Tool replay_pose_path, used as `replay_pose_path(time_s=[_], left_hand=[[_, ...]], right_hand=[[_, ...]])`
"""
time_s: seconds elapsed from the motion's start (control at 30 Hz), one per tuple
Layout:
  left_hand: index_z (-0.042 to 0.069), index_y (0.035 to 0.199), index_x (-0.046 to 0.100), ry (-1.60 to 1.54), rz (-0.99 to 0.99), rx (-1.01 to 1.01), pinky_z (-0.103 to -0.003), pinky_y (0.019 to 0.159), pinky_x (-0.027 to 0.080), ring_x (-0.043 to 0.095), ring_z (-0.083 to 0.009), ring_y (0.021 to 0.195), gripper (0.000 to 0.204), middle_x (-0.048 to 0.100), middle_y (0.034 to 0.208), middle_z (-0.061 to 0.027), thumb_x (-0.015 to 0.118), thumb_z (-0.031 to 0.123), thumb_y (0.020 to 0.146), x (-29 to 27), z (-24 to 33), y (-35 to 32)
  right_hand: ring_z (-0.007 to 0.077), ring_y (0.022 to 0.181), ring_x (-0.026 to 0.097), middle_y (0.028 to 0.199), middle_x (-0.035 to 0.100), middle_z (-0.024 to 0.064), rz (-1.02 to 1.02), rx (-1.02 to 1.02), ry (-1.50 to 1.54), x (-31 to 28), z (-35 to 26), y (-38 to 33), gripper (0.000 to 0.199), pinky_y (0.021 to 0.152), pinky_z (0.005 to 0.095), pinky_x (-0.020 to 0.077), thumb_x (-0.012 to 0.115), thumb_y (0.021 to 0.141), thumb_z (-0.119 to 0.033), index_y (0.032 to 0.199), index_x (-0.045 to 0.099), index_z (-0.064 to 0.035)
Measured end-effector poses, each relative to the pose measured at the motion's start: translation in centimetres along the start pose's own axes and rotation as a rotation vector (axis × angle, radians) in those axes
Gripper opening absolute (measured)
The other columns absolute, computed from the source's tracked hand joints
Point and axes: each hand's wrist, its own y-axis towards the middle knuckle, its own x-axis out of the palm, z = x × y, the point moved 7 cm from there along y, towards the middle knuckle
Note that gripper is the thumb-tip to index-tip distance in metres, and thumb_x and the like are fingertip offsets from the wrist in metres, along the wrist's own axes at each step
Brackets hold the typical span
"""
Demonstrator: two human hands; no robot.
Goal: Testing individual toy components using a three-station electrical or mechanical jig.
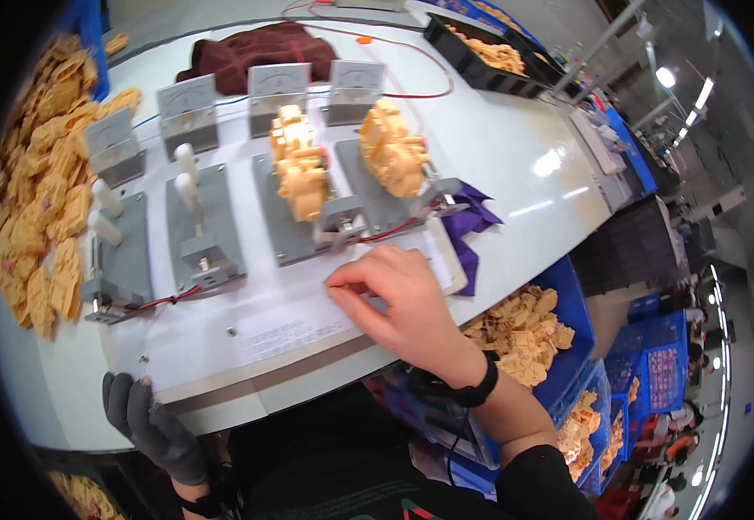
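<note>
Our right hand (394, 299) — fingers curled, holding nothing — rests on the white board (247, 329); our gloved left hand (147, 420) grips its near edge.

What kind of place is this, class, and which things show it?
Probably a factory test bench: grey jig plates with white needle gauges, heaps of small tan plastic parts, and blue plastic bins of more.

Single head-worn fisheye view, looking steeply down, close over white workbench (515, 156), edges bending toward rim
</note>
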Motion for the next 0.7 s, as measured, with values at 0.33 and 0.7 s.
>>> replay_pose_path(time_s=[0.33,0.7], left_hand=[[-0.001,0.124,0.053,0.002,0.012,0.037,-0.049,0.110,0.035,0.041,-0.0365,0.132,0.033,0.046,0.136,-0.0180,0.037,0.018,0.102,0.2,-1.7,-0.5],[-0.003,0.126,0.052,0.036,0.012,0.069,-0.046,0.109,0.035,0.042,-0.0353,0.131,0.034,0.046,0.136,-0.0187,0.038,0.015,0.101,0.1,-1.2,-0.3]], right_hand=[[0.0203,0.075,0.058,0.079,0.060,0.0013,0.033,-0.066,0.047,0.0,-0.3,-0.1,0.007,0.068,0.0335,0.0385,0.069,0.083,-0.012,0.090,0.067,-0.0098],[0.0195,0.075,0.058,0.080,0.061,0.0010,0.054,-0.073,0.054,-0.2,-0.2,-0.1,0.007,0.069,0.0332,0.0390,0.068,0.084,-0.013,0.091,0.068,-0.0106]])
